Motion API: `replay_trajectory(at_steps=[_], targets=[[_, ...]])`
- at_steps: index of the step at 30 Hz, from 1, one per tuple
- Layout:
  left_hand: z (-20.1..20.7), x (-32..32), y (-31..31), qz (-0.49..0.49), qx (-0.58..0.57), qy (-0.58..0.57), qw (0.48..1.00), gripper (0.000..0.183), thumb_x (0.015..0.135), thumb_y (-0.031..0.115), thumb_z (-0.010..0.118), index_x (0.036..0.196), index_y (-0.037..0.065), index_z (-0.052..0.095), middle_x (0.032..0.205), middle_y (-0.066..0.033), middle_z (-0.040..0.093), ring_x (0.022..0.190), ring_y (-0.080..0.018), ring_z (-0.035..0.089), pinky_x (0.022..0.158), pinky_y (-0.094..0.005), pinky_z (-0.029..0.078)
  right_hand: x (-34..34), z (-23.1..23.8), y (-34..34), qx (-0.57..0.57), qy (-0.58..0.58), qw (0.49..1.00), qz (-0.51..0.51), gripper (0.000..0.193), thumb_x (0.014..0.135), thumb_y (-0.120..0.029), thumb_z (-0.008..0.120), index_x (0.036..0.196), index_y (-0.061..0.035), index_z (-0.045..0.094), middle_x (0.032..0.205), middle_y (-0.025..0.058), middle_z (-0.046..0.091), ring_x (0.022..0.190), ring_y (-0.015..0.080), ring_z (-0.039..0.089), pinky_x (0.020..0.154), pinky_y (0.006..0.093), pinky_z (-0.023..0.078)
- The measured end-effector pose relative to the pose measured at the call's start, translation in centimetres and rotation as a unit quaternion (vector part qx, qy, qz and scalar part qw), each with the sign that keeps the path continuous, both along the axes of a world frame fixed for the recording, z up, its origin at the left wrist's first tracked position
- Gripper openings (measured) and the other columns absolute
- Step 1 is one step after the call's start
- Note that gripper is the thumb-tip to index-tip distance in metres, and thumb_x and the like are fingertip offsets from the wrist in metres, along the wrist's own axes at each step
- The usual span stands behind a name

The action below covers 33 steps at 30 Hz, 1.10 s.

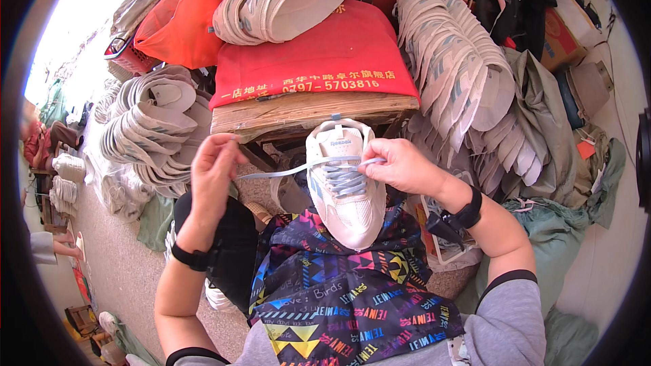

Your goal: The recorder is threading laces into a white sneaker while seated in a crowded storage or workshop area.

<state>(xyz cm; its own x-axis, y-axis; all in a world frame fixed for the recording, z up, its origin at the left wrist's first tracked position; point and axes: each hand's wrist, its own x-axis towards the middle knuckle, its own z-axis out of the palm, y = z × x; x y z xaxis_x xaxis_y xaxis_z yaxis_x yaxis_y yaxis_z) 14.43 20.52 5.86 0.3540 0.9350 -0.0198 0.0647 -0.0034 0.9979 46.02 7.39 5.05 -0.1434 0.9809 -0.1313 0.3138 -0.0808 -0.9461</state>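
While 2 hands (pixel 305 166) pull 1 lace (pixel 285 171), 1 shoe (pixel 346 186) rests.

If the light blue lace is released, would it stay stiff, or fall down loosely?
Probably floppy: the lace sags slightly between the left hand and the shoe. It looks flat, thin and likely very light. Threaded through the eyelets, it should stay attached.

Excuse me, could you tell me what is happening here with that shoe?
A person is lacing a white sneaker that rests toe-down on their lap, over a bright patterned cloth. The left hand pulls one end of the pale blue lace out to the side, and the right hand pinches the lace at the upper eyelets. The lower eyelets are already laced. Stacks of unlaced shoe uppers are piled around a wooden bench with a red cloth on it.
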Motion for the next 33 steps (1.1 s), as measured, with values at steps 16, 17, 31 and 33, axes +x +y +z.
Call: replay_trajectory(at_steps=[16, 17, 31, 33], targets=[[-0.6, 5.6, -3.4, -0.100, 0.292, 0.159, 0.938, 0.013, 0.078, 0.004, 0.075, 0.088, 0.006, 0.067, 0.081, -0.0051, 0.053, 0.068, -0.0150, 0.054, 0.059, -0.0287, 0.045, 2.5, 1.0, 0.5, 0.094, 0.003, 0.980, -0.173, 0.025, 0.104, -0.030, 0.049, 0.102, -0.0077, 0.060, 0.079, -0.0076, 0.047, 0.070, 0.0028, 0.040, 0.065, 0.0191, 0.038], [-1.3, 6.3, -3.9, -0.120, 0.315, 0.161, 0.928, 0.014, 0.078, 0.005, 0.075, 0.089, 0.007, 0.068, 0.081, -0.0060, 0.052, 0.067, -0.0186, 0.055, 0.060, -0.0314, 0.046, 3.2, 1.9, 0.4, 0.090, 0.012, 0.978, -0.186, 0.026, 0.104, -0.025, 0.049, 0.102, -0.0023, 0.060, 0.089, -0.0017, 0.058, 0.082, 0.0079, 0.052, 0.076, 0.0247, 0.045], [-0.2, 7.4, -4.5, -0.261, 0.250, 0.208, 0.909, 0.006, 0.084, 0.007, 0.068, 0.089, 0.004, 0.068, 0.084, -0.0091, 0.053, 0.074, -0.0230, 0.057, 0.064, -0.0327, 0.047, 14.6, 12.8, -0.7, 0.310, 0.202, 0.821, -0.435, 0.024, 0.100, -0.015, 0.054, 0.115, 0.0033, 0.057, 0.079, 0.0004, 0.053, 0.061, 0.0054, 0.043, 0.053, 0.0204, 0.036], [1.0, 6.9, -5.2, -0.322, 0.202, 0.236, 0.894, 0.008, 0.086, 0.011, 0.067, 0.090, 0.004, 0.066, 0.084, -0.0103, 0.054, 0.074, -0.0264, 0.059, 0.066, -0.0362, 0.049, 14.5, 11.4, -0.8, 0.268, 0.212, 0.842, -0.417, 0.022, 0.099, -0.012, 0.055, 0.115, 0.0022, 0.058, 0.081, 0.0012, 0.056, 0.065, 0.0074, 0.049, 0.059, 0.0222, 0.044]])
